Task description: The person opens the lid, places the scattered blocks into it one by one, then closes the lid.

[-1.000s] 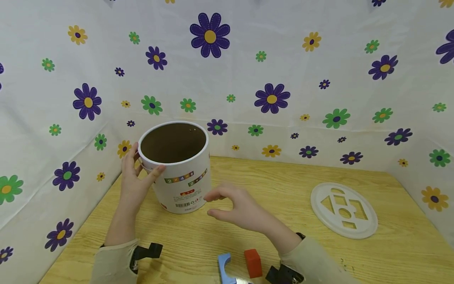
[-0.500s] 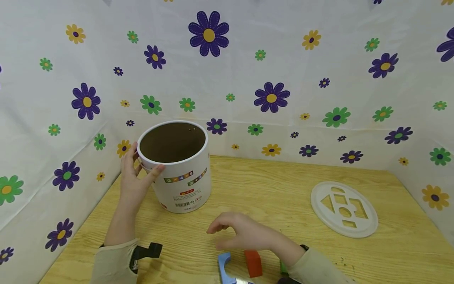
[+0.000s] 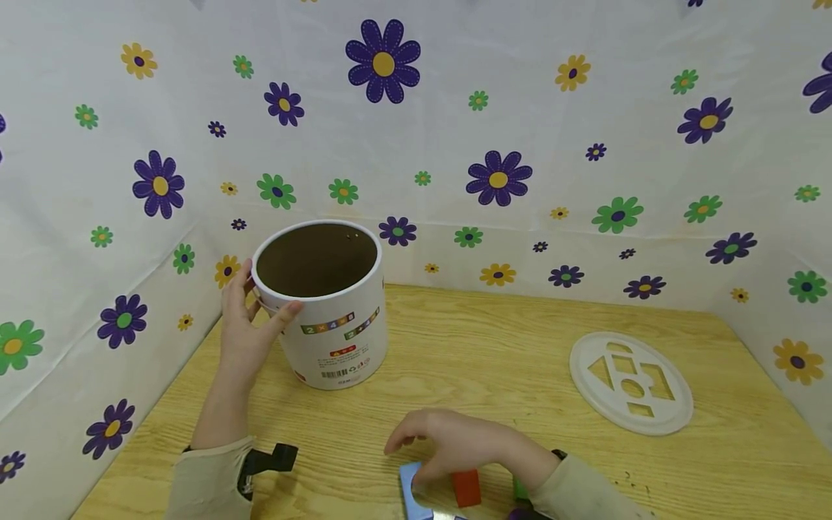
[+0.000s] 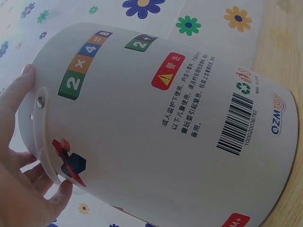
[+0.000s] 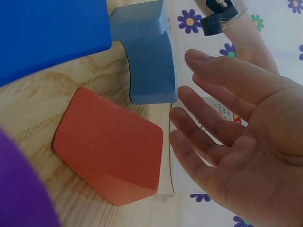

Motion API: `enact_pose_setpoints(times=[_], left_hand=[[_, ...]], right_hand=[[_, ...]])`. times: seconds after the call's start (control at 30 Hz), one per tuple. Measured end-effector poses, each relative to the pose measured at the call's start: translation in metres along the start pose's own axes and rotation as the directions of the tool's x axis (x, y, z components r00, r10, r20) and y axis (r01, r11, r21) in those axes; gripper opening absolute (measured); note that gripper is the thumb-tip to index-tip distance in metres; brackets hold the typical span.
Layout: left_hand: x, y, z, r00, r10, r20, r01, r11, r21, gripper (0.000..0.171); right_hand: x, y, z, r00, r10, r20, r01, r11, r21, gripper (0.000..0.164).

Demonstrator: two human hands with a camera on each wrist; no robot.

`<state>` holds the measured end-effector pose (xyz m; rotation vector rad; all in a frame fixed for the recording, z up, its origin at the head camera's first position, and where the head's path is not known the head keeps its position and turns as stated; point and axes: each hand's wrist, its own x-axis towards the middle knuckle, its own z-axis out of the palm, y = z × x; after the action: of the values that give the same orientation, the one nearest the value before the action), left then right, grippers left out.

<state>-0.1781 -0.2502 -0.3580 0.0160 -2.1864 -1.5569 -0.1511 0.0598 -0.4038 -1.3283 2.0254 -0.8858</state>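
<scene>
My left hand (image 3: 245,336) grips the near-left rim of a white toy bucket (image 3: 341,339), thumb on the outside wall; part of the fingers is hidden behind it. The bucket stands upright without a lid, and the left wrist view shows its plastic handle (image 4: 43,137) beside that hand (image 4: 19,179). Low over the table, my right hand (image 3: 464,438) hangs with relaxed, slightly bent fingers and holds nothing. Below its thumb lies a light-blue arch-shaped block (image 5: 151,71); in the right wrist view the fingers are apart from it. A red block (image 5: 111,146) lies close by.
A round white lid with shaped cutouts (image 3: 672,415) lies flat on the right of the wooden table (image 3: 494,339). A green block (image 3: 520,490) sits partly under the right forearm. Darker blue (image 5: 47,38) and purple (image 5: 19,189) pieces lie near. Flowered cloth walls surround the table.
My right hand has moved away from the bucket, down toward the near edge, and is now over the blue and red blocks. The left hand and bucket have stayed put.
</scene>
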Motion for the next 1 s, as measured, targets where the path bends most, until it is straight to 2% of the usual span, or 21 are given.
enact_pose_setpoints(times=[0.27, 0.53, 0.83, 1.0], left_hand=[[-0.002, -0.002, -0.001, 1.000, 0.006, -0.001, -0.006, 1.000, -0.003, 0.090], [-0.003, -0.004, -0.001, 1.000, 0.012, -0.003, -0.012, 1.000, -0.008, 0.090], [-0.004, -0.006, -0.001, 0.999, 0.032, -0.007, -0.033, 0.999, -0.014, 0.090], [-0.005, -0.007, -0.001, 0.999, 0.037, -0.005, -0.037, 0.999, -0.020, 0.091]], right_hand=[[0.002, 0.003, 0.004, 0.999, 0.024, 0.048, -0.025, 1.000, 0.001, 0.038], [0.006, 0.002, 0.007, 0.995, -0.001, 0.097, 0.004, 0.999, -0.034, 0.032], [0.012, 0.005, 0.011, 0.994, -0.008, 0.113, 0.023, 0.991, -0.133, 0.028], [0.014, 0.005, 0.011, 0.994, 0.004, 0.111, 0.013, 0.989, -0.147, 0.028]])
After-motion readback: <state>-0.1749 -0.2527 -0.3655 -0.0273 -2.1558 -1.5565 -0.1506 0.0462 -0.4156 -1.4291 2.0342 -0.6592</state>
